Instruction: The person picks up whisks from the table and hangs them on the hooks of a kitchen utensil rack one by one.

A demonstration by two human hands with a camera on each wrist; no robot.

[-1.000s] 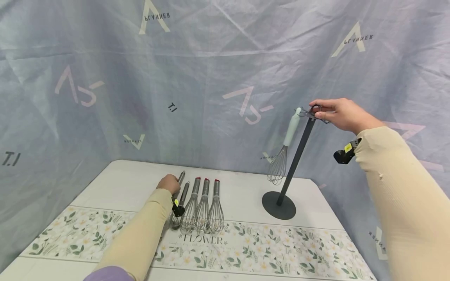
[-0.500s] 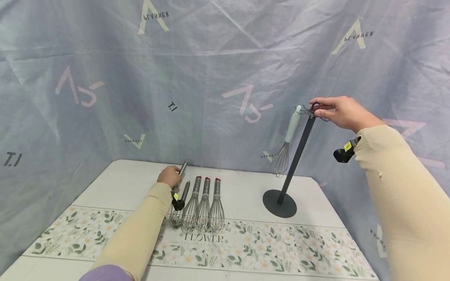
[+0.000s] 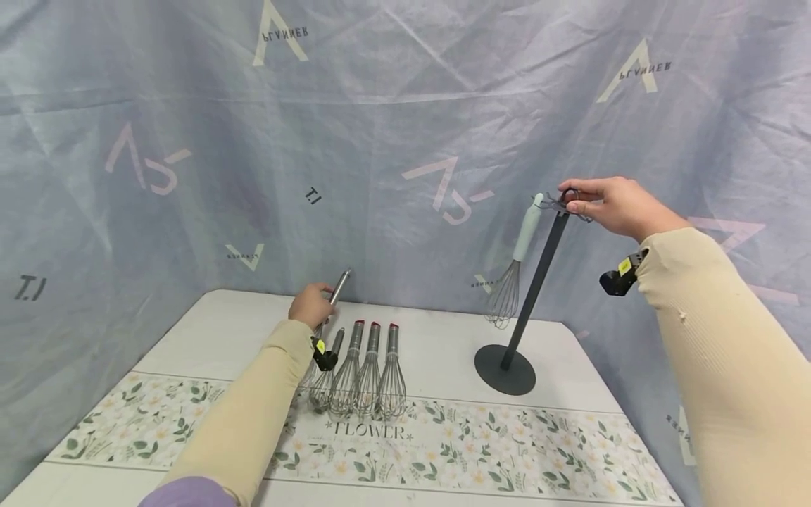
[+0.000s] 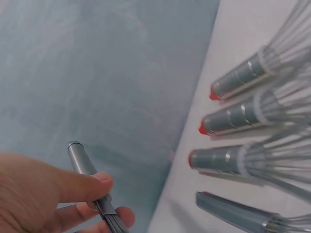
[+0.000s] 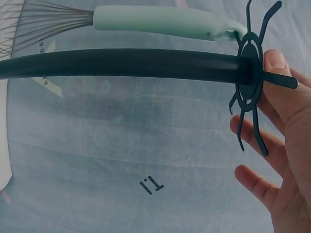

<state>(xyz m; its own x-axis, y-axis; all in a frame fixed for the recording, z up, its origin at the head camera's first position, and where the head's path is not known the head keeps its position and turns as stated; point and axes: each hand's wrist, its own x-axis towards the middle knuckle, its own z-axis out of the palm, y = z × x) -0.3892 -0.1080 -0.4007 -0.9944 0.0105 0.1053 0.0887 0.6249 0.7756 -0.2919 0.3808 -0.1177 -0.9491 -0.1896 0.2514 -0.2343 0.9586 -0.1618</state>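
Note:
Low at the back left, my left hand (image 3: 310,306) pinches a steel whisk (image 3: 340,287) by its handle, the handle end pointing up and away. In the left wrist view, thumb and fingers grip that handle near the wires. My right hand (image 3: 617,204) holds the ring on top of a black utensil stand (image 3: 538,282) between thumb and fingers. From one of the stand's hooks hangs a whisk with a mint-green handle (image 3: 527,232). In the right wrist view the hook wheel (image 5: 249,73) fans out beside the fingers, and the green handle (image 5: 150,20) meets one hook.
Three red-tipped steel whisks (image 3: 393,341) lie side by side on the white table (image 3: 443,352). Left of them lies a plain steel whisk (image 3: 338,343), partly behind my left wrist camera. The stand's round base (image 3: 505,370) rests at the right. A grey curtain (image 3: 374,141) rises behind.
My left hand has moved up and slightly right, raising the steel whisk away from the row. The right hand stays at the stand's top; the green whisk swings a little.

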